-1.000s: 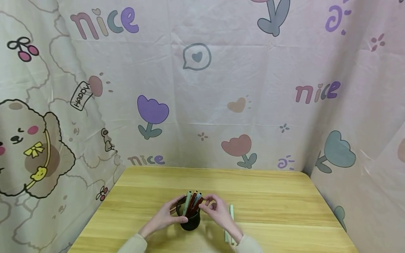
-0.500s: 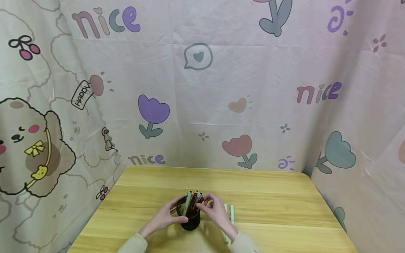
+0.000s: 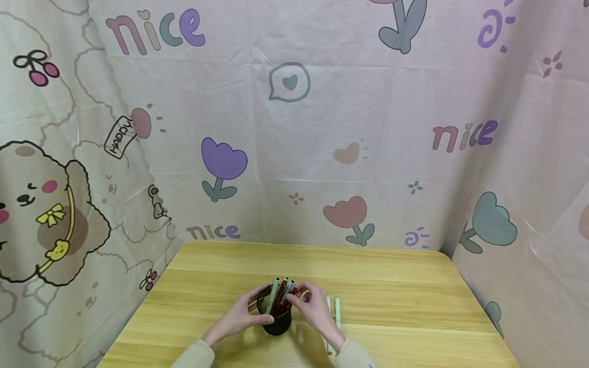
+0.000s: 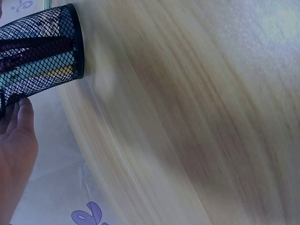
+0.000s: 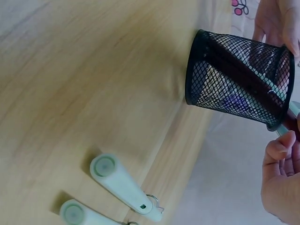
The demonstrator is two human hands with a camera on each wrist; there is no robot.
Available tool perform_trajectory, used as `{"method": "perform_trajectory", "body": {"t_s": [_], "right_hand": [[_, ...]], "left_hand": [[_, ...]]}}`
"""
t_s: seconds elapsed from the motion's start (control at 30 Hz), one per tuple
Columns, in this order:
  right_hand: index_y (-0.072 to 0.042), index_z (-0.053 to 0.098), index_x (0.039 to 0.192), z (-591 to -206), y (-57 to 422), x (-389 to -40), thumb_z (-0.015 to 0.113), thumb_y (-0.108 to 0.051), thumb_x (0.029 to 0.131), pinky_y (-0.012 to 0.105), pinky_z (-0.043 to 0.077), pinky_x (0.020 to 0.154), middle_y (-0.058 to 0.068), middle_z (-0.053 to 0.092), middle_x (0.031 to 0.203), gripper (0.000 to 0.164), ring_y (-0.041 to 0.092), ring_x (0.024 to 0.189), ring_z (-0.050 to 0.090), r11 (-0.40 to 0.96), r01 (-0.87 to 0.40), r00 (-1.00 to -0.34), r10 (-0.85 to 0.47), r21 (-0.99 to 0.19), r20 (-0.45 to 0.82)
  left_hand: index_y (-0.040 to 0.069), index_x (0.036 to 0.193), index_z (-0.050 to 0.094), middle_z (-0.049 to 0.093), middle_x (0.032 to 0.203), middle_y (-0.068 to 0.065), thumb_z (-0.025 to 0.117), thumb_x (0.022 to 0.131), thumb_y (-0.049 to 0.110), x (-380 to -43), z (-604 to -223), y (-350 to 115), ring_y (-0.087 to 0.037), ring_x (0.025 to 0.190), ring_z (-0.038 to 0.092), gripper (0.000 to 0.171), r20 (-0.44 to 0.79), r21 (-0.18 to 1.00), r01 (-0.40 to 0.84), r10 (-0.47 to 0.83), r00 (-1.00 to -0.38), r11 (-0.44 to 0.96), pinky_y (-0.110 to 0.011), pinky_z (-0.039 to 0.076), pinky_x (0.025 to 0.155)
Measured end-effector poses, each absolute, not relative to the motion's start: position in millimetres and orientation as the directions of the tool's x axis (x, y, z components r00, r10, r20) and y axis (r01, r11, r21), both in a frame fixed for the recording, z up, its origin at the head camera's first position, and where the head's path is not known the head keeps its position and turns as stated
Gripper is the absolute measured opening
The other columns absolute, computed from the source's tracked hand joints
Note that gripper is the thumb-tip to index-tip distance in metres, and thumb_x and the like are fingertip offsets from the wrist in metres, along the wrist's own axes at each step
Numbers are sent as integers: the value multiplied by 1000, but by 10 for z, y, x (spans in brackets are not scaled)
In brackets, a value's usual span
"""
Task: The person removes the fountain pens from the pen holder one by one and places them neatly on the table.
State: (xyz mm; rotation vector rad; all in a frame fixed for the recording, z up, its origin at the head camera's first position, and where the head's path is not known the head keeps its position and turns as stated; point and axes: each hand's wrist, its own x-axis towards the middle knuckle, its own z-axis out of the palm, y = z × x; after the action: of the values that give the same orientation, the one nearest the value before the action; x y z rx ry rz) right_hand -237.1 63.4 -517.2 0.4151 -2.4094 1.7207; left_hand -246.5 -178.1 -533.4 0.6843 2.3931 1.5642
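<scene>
A black mesh pen cup [image 3: 277, 325] stands on the table with several pens in it, among them a pale green pen [image 3: 272, 296] and a blue one [image 3: 288, 289]. My left hand [image 3: 239, 313] holds the cup from its left side, thumb across the near side by the rim. At the right of the rim, my right hand [image 3: 315, 308] pinches the upper end of a dark red pen [image 5: 292, 123] whose lower part slants down inside the mesh. The left wrist view shows the cup's mesh wall [image 4: 37, 51] with pens behind it.
Two pale green pens [image 3: 338, 309] [image 5: 124, 185] lie on the wooden table [image 3: 405, 301] to the right, partly behind my right forearm. Each has a thin wire loop. A printed cloth [image 3: 285, 138] hangs behind and along both sides.
My right hand and forearm have shifted slightly left, its fingers now further over the dark red pen; more of one pale green pen shows. The left hand and cup stay put.
</scene>
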Motion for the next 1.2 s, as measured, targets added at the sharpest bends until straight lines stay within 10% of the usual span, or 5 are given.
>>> {"method": "perform_trajectory", "body": {"t_s": [1.2], "right_hand": [[7, 61, 109, -5057, 836, -2101, 72, -8, 91, 22, 54, 50, 25, 71, 97, 25, 7, 62, 64, -5, -312, -949, 51, -950, 311]], "left_hand": [[1, 156, 30, 30, 159, -32, 80, 87, 25, -2456, -5328, -1766, -58, 141, 34, 89, 67, 898, 261, 476, -877, 355, -67, 37, 113]]}}
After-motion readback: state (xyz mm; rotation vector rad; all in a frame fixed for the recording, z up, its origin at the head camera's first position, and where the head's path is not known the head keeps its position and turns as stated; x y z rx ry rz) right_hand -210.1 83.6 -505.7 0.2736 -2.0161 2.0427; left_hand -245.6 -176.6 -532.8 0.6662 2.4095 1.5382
